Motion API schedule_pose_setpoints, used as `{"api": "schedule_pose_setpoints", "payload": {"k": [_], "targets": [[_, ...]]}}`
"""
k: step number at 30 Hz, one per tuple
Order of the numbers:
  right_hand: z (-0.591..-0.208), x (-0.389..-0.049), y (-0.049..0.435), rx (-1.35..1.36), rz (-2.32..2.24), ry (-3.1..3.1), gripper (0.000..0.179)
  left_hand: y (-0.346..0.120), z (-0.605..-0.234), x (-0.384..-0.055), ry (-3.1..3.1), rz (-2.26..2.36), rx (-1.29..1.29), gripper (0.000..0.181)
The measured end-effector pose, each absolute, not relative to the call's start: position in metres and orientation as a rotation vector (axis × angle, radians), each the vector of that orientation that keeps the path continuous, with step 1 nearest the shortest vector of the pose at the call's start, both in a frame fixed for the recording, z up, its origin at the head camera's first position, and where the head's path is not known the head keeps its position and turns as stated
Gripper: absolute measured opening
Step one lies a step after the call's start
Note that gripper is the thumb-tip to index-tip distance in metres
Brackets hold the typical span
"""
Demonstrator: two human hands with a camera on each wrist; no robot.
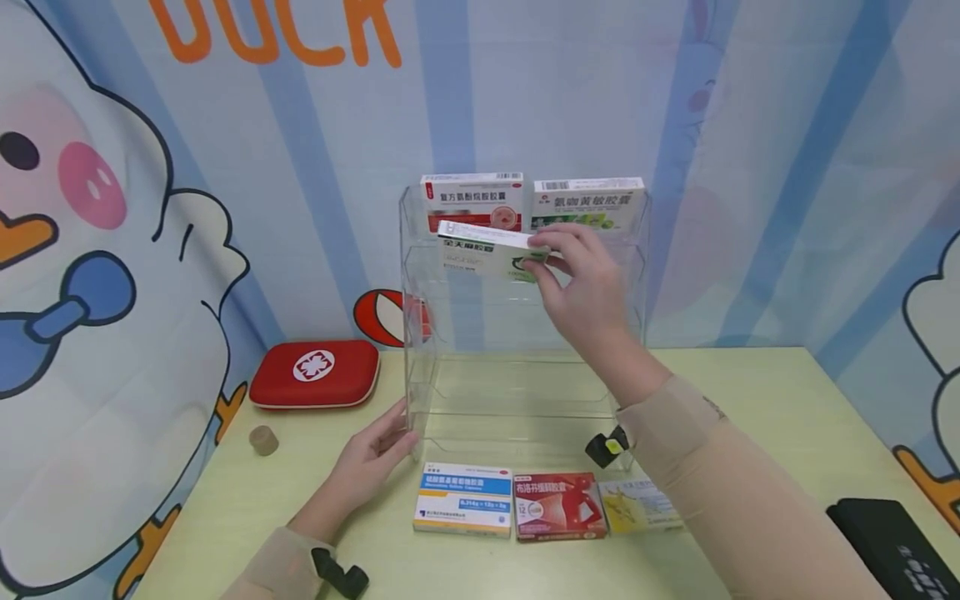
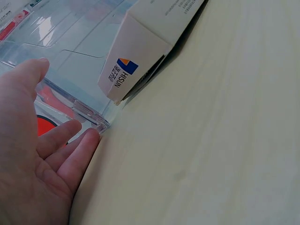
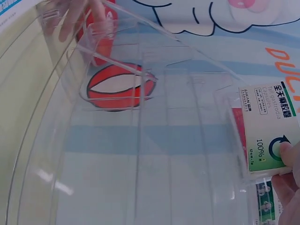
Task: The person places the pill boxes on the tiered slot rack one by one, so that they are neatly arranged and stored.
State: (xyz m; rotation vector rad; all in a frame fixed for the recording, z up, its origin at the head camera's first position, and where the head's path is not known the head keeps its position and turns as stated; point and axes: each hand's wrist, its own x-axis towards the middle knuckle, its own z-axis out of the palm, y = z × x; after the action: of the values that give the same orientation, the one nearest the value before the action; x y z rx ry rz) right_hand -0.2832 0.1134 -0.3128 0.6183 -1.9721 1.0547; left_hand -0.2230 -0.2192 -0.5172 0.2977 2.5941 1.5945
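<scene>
A tiered clear acrylic display rack (image 1: 517, 425) stands on the table. My right hand (image 1: 588, 287) pinches the right end of a white-and-green medicine box (image 1: 480, 250) between thumb and fingers. It is held in front of the rack's upper part, its printed face showing in the right wrist view (image 3: 265, 126). On the top tier sit a red-and-white medicine box (image 1: 472, 200) and a white-and-green one (image 1: 588, 200). My left hand (image 1: 371, 458) rests against the rack's lower left side, thumb apart from the relaxed fingers; in the left wrist view its fingertips (image 2: 91, 136) touch the bottom corner.
Before the rack lie a blue-and-white box (image 1: 461, 500), a red box (image 1: 558, 508) and a yellowish box (image 1: 637, 506), partly behind the right sleeve. A red first-aid case (image 1: 315, 375) and a small brown cylinder (image 1: 263, 440) are at left, a black object (image 1: 892, 550) at right.
</scene>
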Motion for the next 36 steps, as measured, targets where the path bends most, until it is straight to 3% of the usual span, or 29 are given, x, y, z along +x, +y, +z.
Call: {"api": "schedule_pose_setpoints", "payload": {"k": [14, 36], "targets": [[-0.323, -0.295, 0.100, 0.586, 0.912, -2.047, 0.023, -0.217, -0.515, -0.222, 2.598, 1.590, 0.324, 0.069], [-0.335, -0.304, 0.089, 0.585, 1.137, -2.212, 0.032, -0.220, -0.515, -0.222, 2.597, 1.596, 0.322, 0.069]]}}
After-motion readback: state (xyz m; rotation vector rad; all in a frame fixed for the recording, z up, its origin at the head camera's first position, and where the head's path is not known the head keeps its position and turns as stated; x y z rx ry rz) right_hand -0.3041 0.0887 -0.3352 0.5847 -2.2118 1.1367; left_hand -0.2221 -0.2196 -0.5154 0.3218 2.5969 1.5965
